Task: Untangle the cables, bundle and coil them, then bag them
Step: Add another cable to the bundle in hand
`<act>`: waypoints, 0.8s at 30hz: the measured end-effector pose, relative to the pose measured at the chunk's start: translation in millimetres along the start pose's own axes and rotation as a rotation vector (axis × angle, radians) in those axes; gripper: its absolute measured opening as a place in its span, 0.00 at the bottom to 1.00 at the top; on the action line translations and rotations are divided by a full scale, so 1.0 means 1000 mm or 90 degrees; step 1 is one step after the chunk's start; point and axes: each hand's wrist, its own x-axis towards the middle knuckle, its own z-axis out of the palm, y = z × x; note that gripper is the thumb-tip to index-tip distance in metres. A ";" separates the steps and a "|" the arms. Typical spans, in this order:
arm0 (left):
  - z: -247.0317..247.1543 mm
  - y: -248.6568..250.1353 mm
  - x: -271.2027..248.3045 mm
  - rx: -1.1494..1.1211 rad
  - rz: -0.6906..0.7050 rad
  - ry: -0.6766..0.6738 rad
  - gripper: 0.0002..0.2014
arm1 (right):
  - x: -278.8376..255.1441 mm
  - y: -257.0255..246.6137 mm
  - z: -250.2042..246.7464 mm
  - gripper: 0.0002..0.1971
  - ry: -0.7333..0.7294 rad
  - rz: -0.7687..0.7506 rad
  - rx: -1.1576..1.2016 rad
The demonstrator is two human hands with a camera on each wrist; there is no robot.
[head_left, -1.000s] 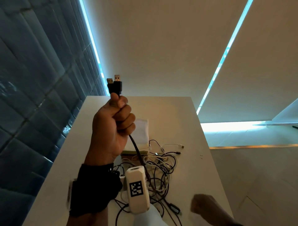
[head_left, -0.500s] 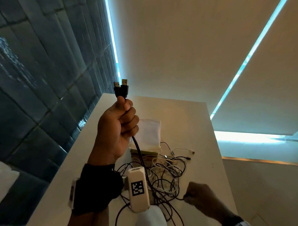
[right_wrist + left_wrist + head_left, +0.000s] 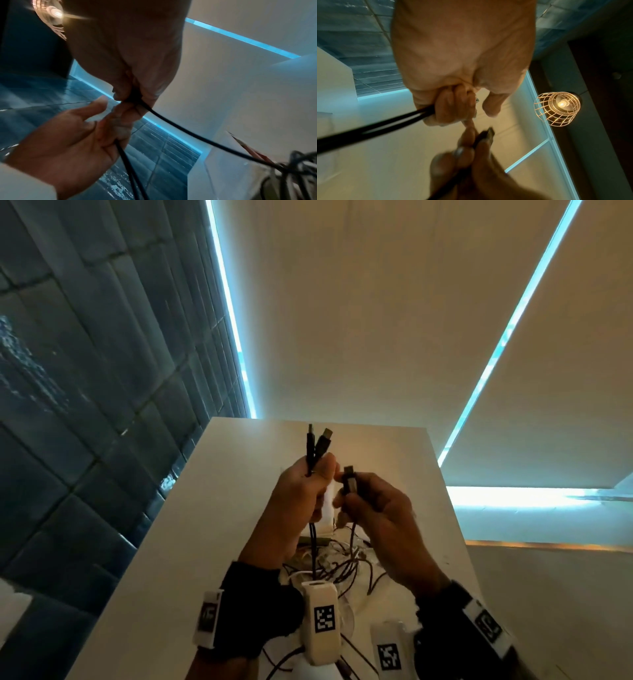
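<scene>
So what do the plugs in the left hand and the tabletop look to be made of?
Plugs: dark bodies, probably moulded plastic, with pale tips that look like metal; the glint is faint. Their cable is glossy black, likely rubber or PVC, judging by its sheen. Tabletop: smooth, matt, off-white, perhaps laminate or painted board; no grain shows.

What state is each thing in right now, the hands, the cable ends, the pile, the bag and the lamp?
Left hand: raised, gripping two black cables.
Two USB plugs: sticking up above the left fist.
Right hand: raised beside it, pinching a third plug.
Third plug: upright, cable hanging down to the pile.
Cable pile: tangled on the table.
White bag: mostly hidden behind the hands.
Cage lamp: lit.
</scene>
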 end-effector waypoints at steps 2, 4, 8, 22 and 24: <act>0.000 -0.002 -0.001 0.045 0.010 -0.022 0.23 | 0.003 -0.009 0.008 0.08 -0.001 0.001 0.034; -0.001 -0.003 -0.002 0.059 0.034 -0.041 0.23 | 0.005 -0.013 0.012 0.10 0.030 0.017 0.070; -0.005 -0.003 -0.002 0.020 0.098 0.032 0.17 | 0.004 -0.008 0.013 0.12 0.005 0.039 0.018; -0.003 0.004 -0.003 -0.041 0.114 0.109 0.23 | 0.003 -0.001 0.020 0.15 -0.077 -0.015 -0.036; -0.005 0.005 -0.002 -0.103 0.097 0.112 0.20 | 0.002 0.013 0.018 0.15 -0.081 0.010 -0.107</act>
